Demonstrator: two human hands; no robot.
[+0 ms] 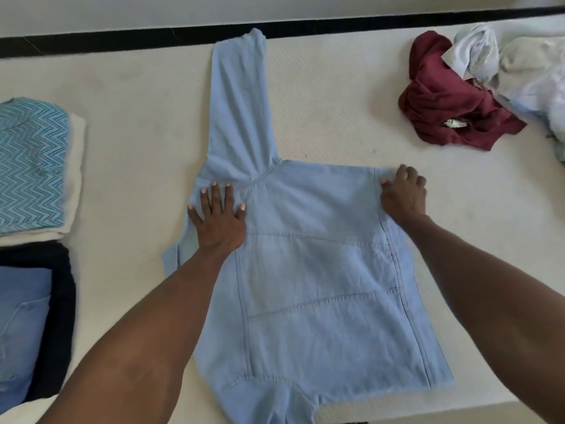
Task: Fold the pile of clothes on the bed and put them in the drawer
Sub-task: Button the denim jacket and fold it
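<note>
- Light-blue shirt [318,270] lies on the bed [137,148]: soft, light, likely limp.
- Left hand [218,218] presses flat; right hand [403,194] pinches the shoulder edge.
- Best taken by seams.

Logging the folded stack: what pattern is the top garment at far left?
Blue zigzag top, clearest in the head view.

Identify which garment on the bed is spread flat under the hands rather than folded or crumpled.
The light blue denim garment in the middle; the left hand presses it flat. The zigzag-patterned top is folded at left, the maroon garment crumpled at right.
</note>
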